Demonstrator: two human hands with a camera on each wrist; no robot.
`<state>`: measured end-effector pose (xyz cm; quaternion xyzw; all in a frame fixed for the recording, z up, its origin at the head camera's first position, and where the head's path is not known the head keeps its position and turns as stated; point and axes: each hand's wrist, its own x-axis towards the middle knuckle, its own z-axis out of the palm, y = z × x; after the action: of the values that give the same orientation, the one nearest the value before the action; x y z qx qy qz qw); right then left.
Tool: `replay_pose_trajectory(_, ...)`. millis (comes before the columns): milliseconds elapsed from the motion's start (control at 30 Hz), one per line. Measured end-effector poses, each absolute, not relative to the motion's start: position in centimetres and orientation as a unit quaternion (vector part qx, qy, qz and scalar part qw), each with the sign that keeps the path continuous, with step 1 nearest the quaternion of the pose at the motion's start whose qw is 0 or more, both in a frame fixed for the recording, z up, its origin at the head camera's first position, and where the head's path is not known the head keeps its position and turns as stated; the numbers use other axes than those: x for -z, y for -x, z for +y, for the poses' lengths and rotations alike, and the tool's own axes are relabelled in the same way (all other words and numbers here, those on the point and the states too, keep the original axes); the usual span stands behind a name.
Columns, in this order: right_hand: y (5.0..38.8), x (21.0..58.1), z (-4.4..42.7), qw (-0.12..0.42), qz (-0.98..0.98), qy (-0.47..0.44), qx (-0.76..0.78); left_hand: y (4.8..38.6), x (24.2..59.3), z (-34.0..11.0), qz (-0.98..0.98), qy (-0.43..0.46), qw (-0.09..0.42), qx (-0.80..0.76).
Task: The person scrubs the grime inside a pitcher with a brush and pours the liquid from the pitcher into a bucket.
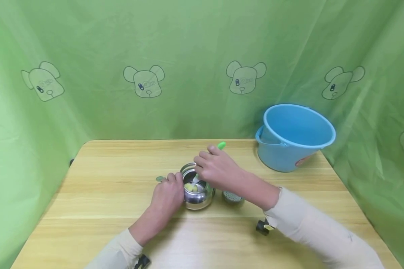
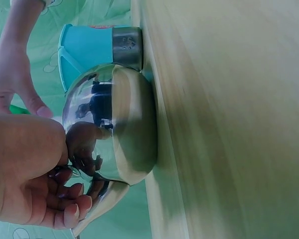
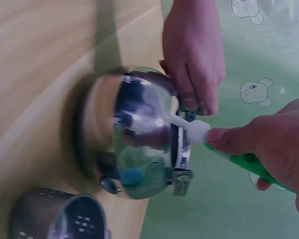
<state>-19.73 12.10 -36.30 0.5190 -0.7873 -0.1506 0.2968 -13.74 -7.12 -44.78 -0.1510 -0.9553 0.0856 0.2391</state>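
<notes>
A shiny metal teapot stands upright on the table, its mouth uncovered, with something yellowish at the opening. At its left side my left hand curls its fingers round the spout side or rim, seen close in the left wrist view beside the pot. My right hand grips a green-handled brush whose white end reaches into the mouth of the pot. What the brush tip touches inside is hidden.
Right of the pot stands a small perforated metal strainer cup, also in the right wrist view. A light blue bucket sits at the back right of the wooden table. Green curtains hang behind.
</notes>
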Motion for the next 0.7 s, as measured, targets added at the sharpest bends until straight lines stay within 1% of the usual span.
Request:
replay_pose_trajectory(167,19.4,37.2,12.4,0.35,-0.77,-0.511,0.156,13.8,44.8,-7.1,-0.956,0.15,0.237,-0.085)
replay_pose_trajectory(467,18.4,38.2,12.6,0.389,-0.752,-0.504,0.169,13.8,44.8,-7.1,-0.957,0.152,0.231,-0.085)
replay_pose_trajectory(600,18.1,38.5,12.5,0.416,-0.739,-0.5,0.177,13.7,44.7,-7.1,-0.961,0.151,0.217,-0.081)
replay_pose_trajectory(700,17.9,38.6,12.4,0.439,-0.721,-0.501,0.194,13.8,44.7,-7.1,-0.962,0.148,0.217,-0.076)
